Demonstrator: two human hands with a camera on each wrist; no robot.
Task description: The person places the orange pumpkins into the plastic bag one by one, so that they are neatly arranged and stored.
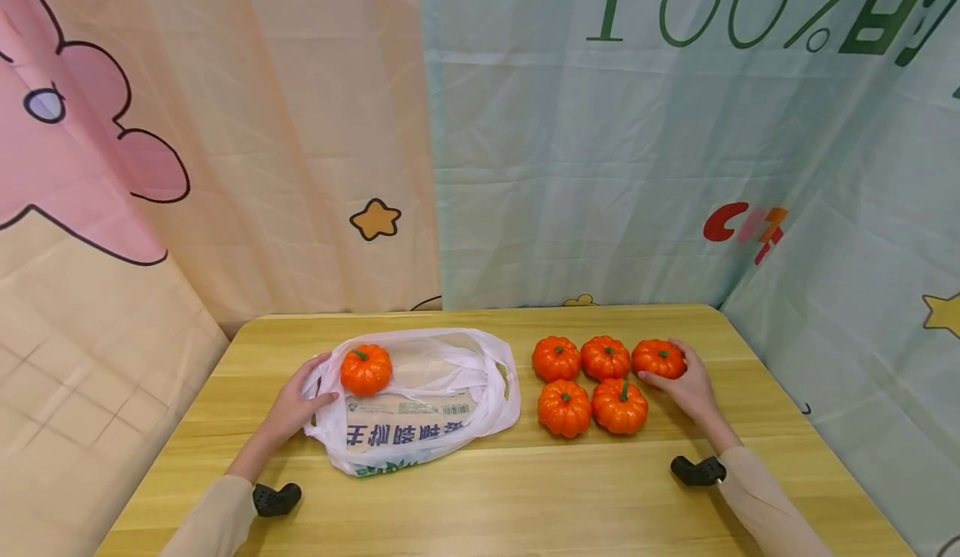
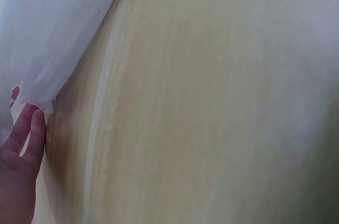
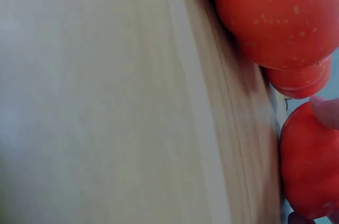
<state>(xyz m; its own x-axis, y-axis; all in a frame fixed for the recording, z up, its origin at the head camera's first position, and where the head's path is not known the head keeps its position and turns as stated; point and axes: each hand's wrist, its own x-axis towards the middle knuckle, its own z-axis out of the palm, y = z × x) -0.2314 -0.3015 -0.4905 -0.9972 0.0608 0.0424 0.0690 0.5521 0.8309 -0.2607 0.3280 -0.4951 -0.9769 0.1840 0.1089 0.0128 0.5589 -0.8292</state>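
The far-right pumpkin (image 1: 659, 358) is pinched btwn thumb & fingers of the R hand (image 1: 688, 386), and the L rim of the bag (image 1: 486, 411) is pinched by the L hand (image 1: 296, 398). Pick-up is prob. the step in hand, w/ a lift clear of the four loose pumpkins (image 1: 564, 408) called for. Yellowish flecks on a neighbour's skin are shown only by the R wrist cam; the bagged pumpkin (image 1: 367, 370), only by the head cam.

The wood-grain worktop (image 1: 480, 507) carries a white plastic bag (image 1: 489, 419) and, to its right, five orange pumpkins (image 1: 606, 365): three behind, two in front.
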